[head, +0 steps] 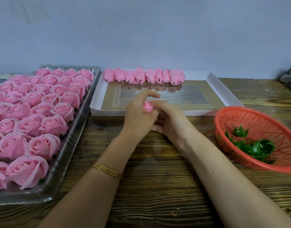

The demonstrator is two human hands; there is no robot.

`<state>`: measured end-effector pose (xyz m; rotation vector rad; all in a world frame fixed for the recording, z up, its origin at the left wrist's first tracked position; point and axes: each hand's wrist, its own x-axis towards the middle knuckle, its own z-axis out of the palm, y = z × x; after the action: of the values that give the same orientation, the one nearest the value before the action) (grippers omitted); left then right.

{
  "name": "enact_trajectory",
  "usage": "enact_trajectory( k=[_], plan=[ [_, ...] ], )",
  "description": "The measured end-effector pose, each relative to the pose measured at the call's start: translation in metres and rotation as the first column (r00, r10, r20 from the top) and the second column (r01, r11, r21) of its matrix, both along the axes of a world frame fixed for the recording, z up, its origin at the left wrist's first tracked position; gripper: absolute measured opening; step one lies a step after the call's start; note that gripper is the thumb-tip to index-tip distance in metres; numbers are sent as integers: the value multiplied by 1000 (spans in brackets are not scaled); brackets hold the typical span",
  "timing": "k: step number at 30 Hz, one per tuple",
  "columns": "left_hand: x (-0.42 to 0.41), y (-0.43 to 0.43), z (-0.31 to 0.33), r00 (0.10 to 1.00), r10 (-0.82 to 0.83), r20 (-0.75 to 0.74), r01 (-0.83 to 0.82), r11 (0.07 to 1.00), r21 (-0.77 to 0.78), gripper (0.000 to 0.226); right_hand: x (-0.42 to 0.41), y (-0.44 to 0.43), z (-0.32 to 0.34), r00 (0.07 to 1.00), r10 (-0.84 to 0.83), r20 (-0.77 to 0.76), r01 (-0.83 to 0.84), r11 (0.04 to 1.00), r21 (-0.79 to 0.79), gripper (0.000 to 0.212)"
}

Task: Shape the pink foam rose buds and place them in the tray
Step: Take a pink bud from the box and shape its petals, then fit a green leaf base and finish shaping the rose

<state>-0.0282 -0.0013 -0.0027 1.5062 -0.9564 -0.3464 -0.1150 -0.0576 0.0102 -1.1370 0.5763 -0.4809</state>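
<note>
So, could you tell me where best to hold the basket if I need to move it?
Probably by the basket's near rim, from your side. It sits tilted with that edge low and bare, while the green leaves lie inside, away from it.
</note>
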Motion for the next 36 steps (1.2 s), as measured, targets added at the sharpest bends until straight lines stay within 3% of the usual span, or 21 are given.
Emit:
enact_trajectory(
  k=[5,11,14,22,26,36],
  plan=[
    [2,-1,1,999,35,1,-35,998,-42,14,-3,-6,9,987,-72,-142,46,983,-179,31],
    [3,-3,2,998,57,-1,-57,997,-43,12,-14,-14,35,958,-133,-255,19,914,-404,26],
    [4,-1,3,999,44,-10,-45,998,-44,17,-23,-17,46,944,-207,-256,43,849,-527,13],
    [3,1,4,999,46,-24,-47,998,-42,16,-71,-49,80,884,-430,-182,157,640,-752,12],
    [3,1,4,999,41,-24,-43,998,-45,19,-93,-68,80,798,-540,-266,120,576,-809,9],
    [4,1,2,999,36,-22,-37,998,-52,20,-118,-92,68,494,-585,-643,-262,605,-752,19]
  ],
)
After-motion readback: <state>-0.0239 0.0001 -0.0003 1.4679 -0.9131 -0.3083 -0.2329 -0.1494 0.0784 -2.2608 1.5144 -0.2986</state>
